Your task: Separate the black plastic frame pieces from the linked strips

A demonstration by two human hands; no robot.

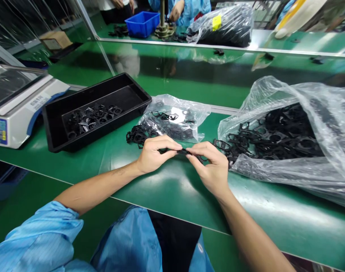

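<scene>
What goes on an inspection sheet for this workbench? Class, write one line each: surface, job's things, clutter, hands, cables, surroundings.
Surface: green bench, glossy.
Job's things: black part pinched between both hands; black tray holds more parts; small bag and large bag hold heaps of them.
Clutter: loose parts beside the small bag; weighing scale at far left.
Grippers: left hand and right hand both shut on the black part.
Cables: nothing seen.
Surroundings: blue bin and another person's hand on the far side.
</scene>
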